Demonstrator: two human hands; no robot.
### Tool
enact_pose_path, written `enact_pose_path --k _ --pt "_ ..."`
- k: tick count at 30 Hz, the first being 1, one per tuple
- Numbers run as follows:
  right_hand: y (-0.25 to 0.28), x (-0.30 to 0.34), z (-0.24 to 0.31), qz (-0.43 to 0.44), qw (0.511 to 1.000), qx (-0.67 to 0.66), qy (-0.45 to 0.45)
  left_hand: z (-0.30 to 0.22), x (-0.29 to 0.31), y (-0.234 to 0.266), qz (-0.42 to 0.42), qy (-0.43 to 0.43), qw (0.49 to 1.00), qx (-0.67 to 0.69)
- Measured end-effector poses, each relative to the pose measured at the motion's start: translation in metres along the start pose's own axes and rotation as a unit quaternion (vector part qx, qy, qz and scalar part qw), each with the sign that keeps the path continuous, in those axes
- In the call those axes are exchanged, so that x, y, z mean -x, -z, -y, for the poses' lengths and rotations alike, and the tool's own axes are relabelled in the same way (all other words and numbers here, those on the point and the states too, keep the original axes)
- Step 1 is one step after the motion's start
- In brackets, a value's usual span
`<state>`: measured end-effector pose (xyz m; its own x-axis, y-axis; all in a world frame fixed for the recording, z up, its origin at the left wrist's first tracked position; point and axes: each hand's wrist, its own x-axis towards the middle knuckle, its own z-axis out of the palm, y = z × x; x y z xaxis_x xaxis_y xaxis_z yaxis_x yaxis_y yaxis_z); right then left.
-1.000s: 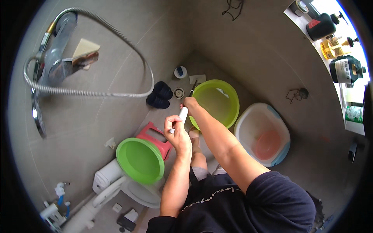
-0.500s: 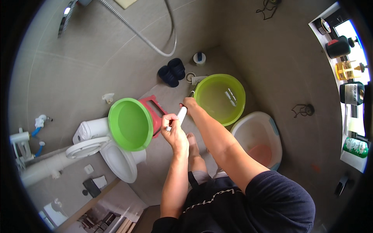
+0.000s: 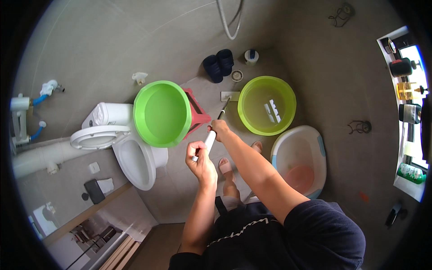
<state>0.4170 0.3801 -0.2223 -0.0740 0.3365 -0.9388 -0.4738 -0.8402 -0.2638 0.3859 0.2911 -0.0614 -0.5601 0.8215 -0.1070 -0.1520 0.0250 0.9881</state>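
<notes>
Both my hands hold one long-handled floor scrubber [image 3: 210,140] with a white grip, a dark lower pole and a flat white head. My left hand [image 3: 201,163] is closed around the upper end of the grip. Lower down, my right hand [image 3: 219,130] wraps the pole, its arm stretched forward. The scrubber's head lies flat on the grey tiles between a red plastic stool [image 3: 196,118] and a yellow-green basin [image 3: 288,106] of water. Part of the pole is hidden by my right hand.
A green basin [image 3: 185,112] rests on the stool, beside the toilet [image 3: 150,166]. Near the far wall are dark slippers [image 3: 218,65], a floor drain [image 3: 236,75] and a white canister [image 3: 251,56]. A white tub [image 3: 275,155] stands right of my feet.
The scrubber's head has come nearer to me, away from beside the drain. My view has shifted, so the room appears moved. Both hands keep their grip.
</notes>
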Motion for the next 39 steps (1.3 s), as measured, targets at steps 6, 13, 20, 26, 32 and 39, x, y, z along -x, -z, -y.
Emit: enact_pose_path --k 6,13,20,26,32,39 --pt "-0.016 0.003 -0.04 -0.042 0.998 0.037 0.04 -0.003 0.013 0.044 0.013 -0.045 0.998 -0.05" --pt "-0.018 -0.004 -0.027 -0.031 0.966 0.239 0.094 0.027 0.013 0.052 0.082 -0.116 0.987 -0.08" --pt "-0.015 -0.055 -0.014 -0.017 0.967 0.246 0.06 0.035 -0.011 0.04 0.12 -0.208 0.943 -0.232" --pt "-0.034 -0.023 -0.033 -0.048 0.992 0.116 0.022 0.018 -0.017 0.056 0.067 -0.165 0.955 -0.236" --pt "-0.011 0.007 -0.067 -0.004 1.0 0.031 -0.004 0.007 0.007 0.074 0.08 -0.257 0.929 -0.256" --pt "0.017 0.061 -0.121 0.013 1.0 0.013 -0.025 -0.013 0.044 0.12 0.154 -0.23 0.928 -0.251"
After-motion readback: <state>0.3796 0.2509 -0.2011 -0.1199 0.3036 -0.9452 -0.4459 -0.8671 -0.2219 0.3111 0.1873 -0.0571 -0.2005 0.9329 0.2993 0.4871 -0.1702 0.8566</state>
